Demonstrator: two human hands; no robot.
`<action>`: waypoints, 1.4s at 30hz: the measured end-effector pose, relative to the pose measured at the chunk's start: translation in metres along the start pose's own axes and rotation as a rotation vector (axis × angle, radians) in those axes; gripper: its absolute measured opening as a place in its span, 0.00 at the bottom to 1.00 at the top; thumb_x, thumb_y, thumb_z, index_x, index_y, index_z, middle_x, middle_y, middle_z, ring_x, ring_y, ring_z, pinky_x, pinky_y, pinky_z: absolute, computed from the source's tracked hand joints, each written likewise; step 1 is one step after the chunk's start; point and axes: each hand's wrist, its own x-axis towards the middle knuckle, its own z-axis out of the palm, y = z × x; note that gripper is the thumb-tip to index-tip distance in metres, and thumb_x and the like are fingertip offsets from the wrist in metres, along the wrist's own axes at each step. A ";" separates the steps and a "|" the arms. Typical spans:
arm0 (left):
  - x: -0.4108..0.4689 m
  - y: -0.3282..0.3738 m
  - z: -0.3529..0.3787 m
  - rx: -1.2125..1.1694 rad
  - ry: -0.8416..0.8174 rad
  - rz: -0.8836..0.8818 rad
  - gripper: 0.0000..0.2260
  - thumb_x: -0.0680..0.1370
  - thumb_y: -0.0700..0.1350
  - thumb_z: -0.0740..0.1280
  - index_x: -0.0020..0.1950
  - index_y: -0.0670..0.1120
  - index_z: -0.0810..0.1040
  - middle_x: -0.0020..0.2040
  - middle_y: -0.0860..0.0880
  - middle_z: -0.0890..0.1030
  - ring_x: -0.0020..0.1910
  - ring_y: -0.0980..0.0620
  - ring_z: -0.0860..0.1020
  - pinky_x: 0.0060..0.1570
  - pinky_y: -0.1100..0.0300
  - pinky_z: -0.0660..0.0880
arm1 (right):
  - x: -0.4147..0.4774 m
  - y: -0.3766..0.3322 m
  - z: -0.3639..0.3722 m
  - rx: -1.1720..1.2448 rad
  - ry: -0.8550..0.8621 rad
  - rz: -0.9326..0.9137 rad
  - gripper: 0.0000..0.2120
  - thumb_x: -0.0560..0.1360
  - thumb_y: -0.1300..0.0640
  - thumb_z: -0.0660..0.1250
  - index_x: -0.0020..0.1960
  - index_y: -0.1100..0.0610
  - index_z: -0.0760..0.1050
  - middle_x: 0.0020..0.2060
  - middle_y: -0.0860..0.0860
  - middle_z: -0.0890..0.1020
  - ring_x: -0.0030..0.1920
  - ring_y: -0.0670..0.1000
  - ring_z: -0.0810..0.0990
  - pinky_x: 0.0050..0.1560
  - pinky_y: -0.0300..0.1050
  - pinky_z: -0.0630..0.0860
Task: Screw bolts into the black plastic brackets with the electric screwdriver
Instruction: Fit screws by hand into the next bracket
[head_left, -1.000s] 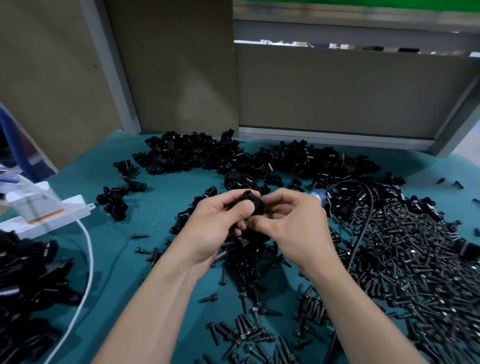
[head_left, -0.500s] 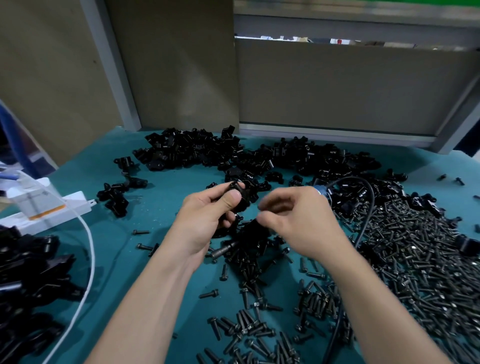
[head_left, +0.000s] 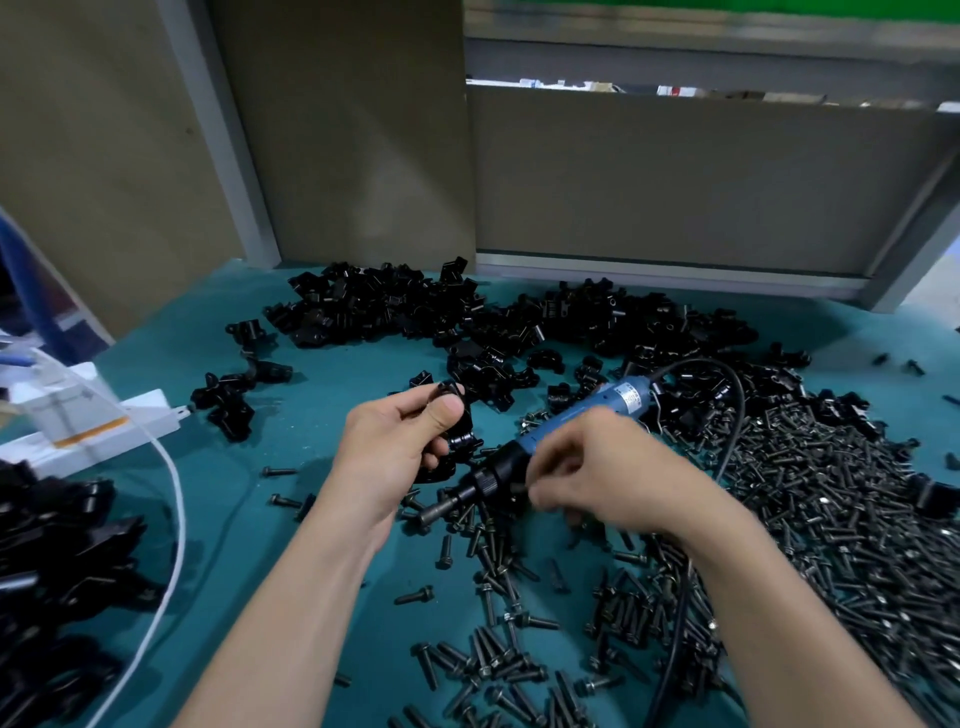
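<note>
1. The right hand (head_left: 608, 478) is motion-blurred over the black collar of the electric screwdriver (head_left: 587, 410); its fingers curl there, but whether they clasp the tool cannot be told.
2. The left hand (head_left: 395, 447) pinches a glossy black plastic bracket (head_left: 460, 439) between thumb and fingers; the palm hides part of it.
3. Just right of that pinch lies the screwdriver's blue cylindrical body; beyond the pinch, a heap of brackets (head_left: 389, 306); farther right, dull metal bolts (head_left: 831, 519).
</note>
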 end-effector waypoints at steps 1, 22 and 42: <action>-0.001 -0.001 0.001 0.040 -0.017 0.021 0.14 0.76 0.45 0.76 0.38 0.65 0.87 0.36 0.55 0.85 0.30 0.59 0.76 0.34 0.66 0.76 | -0.002 -0.001 -0.004 0.139 0.058 -0.018 0.06 0.76 0.58 0.75 0.41 0.51 0.85 0.35 0.46 0.87 0.34 0.45 0.86 0.31 0.33 0.76; -0.014 0.006 0.019 0.180 -0.213 0.191 0.17 0.67 0.54 0.79 0.55 0.57 0.88 0.43 0.50 0.88 0.34 0.57 0.80 0.35 0.64 0.78 | 0.003 -0.010 0.008 0.666 0.370 -0.156 0.08 0.74 0.62 0.78 0.40 0.51 0.86 0.29 0.55 0.85 0.30 0.52 0.84 0.33 0.42 0.79; -0.019 0.006 0.027 0.043 -0.255 0.152 0.14 0.73 0.53 0.74 0.57 0.54 0.88 0.45 0.48 0.88 0.35 0.55 0.77 0.35 0.65 0.75 | 0.005 -0.011 0.008 0.554 0.427 -0.154 0.10 0.76 0.57 0.77 0.36 0.54 0.82 0.26 0.53 0.81 0.25 0.47 0.74 0.29 0.39 0.73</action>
